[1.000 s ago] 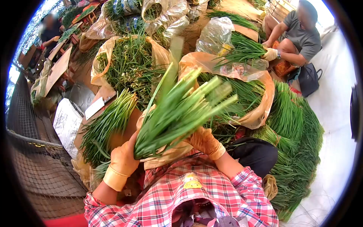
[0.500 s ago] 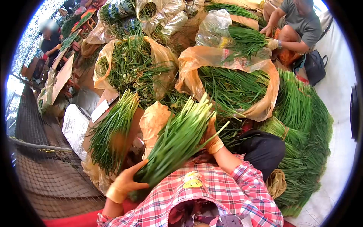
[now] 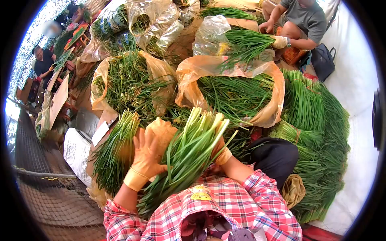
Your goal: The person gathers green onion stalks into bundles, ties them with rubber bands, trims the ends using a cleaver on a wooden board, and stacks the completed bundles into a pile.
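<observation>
A thick bunch of garlic chives (image 3: 183,154) lies tilted before my chest, pale stem ends up and away from me, green leaves toward my lap. My right hand (image 3: 220,152) is wrapped round its right side near the stems, partly hidden by them. My left hand (image 3: 146,158) is open at its left side, fingers spread upward and thumb touching the leaves. Both hands wear thin tan gloves. Left of my left hand, another heap of chives (image 3: 114,154) rests on a board.
Ahead are an orange plastic bag of chives (image 3: 237,94) and a bag of loose trimmings (image 3: 128,84). Tied chive bundles (image 3: 317,160) are stacked at my right. A co-worker (image 3: 303,22) handles chives at the far right. Netting (image 3: 52,193) hangs at left.
My left hand has moved up from the leaf ends to the bunch's left side, its fingers now spread. My right hand still grips the bunch. The view has shifted slightly.
</observation>
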A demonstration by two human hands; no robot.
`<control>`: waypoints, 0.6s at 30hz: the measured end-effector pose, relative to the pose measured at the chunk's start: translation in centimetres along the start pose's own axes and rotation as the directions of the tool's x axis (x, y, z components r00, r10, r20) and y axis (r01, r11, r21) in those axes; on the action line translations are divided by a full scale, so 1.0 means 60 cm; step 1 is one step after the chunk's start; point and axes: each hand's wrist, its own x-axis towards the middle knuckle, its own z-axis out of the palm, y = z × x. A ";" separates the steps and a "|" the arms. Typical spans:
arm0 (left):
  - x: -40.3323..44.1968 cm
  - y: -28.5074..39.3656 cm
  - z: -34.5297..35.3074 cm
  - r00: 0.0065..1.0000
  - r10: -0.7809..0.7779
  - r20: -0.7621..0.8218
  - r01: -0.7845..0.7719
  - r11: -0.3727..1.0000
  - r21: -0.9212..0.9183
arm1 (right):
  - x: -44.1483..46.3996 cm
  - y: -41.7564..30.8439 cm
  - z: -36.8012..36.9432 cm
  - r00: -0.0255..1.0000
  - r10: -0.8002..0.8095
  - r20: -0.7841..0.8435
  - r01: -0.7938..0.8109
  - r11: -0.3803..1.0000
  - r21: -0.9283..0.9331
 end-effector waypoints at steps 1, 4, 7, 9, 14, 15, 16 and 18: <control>0.002 0.018 -0.001 1.000 0.016 -0.001 -0.016 0.999 0.049 | -0.001 -0.001 -0.011 0.994 0.045 0.099 -0.042 0.999 -0.025; 0.007 0.064 -0.006 0.990 0.133 0.052 -0.123 0.977 -0.174 | -0.027 0.012 0.081 1.000 0.009 0.027 -0.011 0.997 0.070; -0.011 0.064 0.054 0.974 0.214 0.076 -0.123 0.781 -0.612 | -0.038 0.014 0.076 1.000 -0.020 -0.008 0.021 0.996 0.092; -0.014 0.068 0.080 0.952 0.195 0.235 0.211 0.136 -0.968 | -0.056 0.005 0.107 0.998 -0.004 -0.059 0.003 1.000 -0.013; -0.027 0.080 0.084 0.902 0.277 0.332 0.390 -0.190 -0.901 | -0.071 0.005 0.053 0.990 -0.114 -0.086 0.015 0.681 -0.732; -0.033 0.080 0.086 0.901 0.217 0.377 0.411 -0.147 -0.900 | -0.073 0.001 0.056 0.992 -0.128 -0.019 0.042 0.460 -0.887; -0.037 0.078 0.087 0.896 0.153 0.417 0.434 -0.103 -0.895 | -0.074 -0.003 0.061 0.989 -0.142 0.047 0.076 0.206 -0.976; -0.046 0.075 0.091 0.907 0.051 0.419 0.421 -0.046 -0.906 | -0.046 -0.032 0.068 0.992 -0.097 -0.086 0.056 0.919 -0.391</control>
